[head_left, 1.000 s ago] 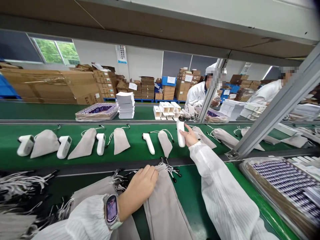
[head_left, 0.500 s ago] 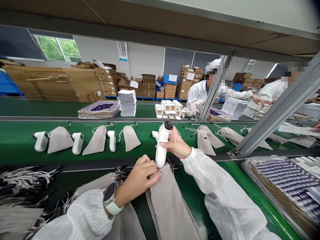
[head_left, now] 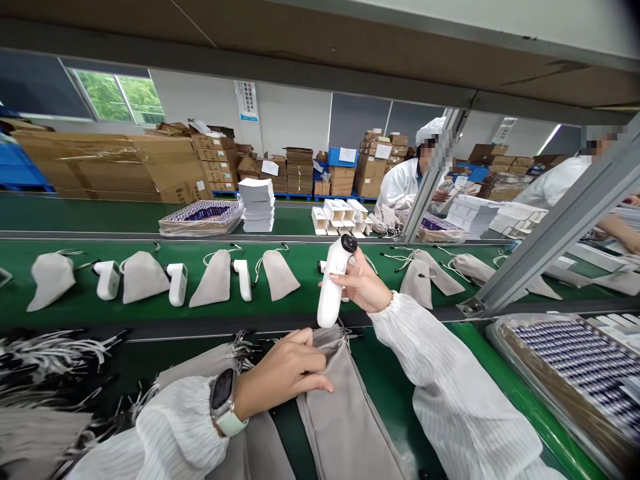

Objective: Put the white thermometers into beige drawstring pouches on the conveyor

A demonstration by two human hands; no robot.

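My right hand (head_left: 364,283) is closed round a white handheld device with a black round end (head_left: 333,287), held upright and slightly tilted. Below it, the fingers of my left hand (head_left: 293,367) are bent over the top end of a grey drawstring pouch (head_left: 350,407) on a stack of pouches; what the fingertips grip is partly hidden. Behind, on the green belt (head_left: 173,320), white devices (head_left: 177,283) and grey pouches (head_left: 145,277) lie in a row. Another device is partly hidden behind the held one.
Piled pouches with white cords (head_left: 55,357) lie at the left. A wrapped tray of small striped items (head_left: 565,360) sits at the right, beside a slanted metal post (head_left: 550,220). Across the belt are white boxes (head_left: 340,217), a paper stack (head_left: 257,205) and two co-workers.
The belt items at the left have shifted right. The held device has lifted slightly and moved right, away from the pouch top. My left hand has moved slightly down and right.
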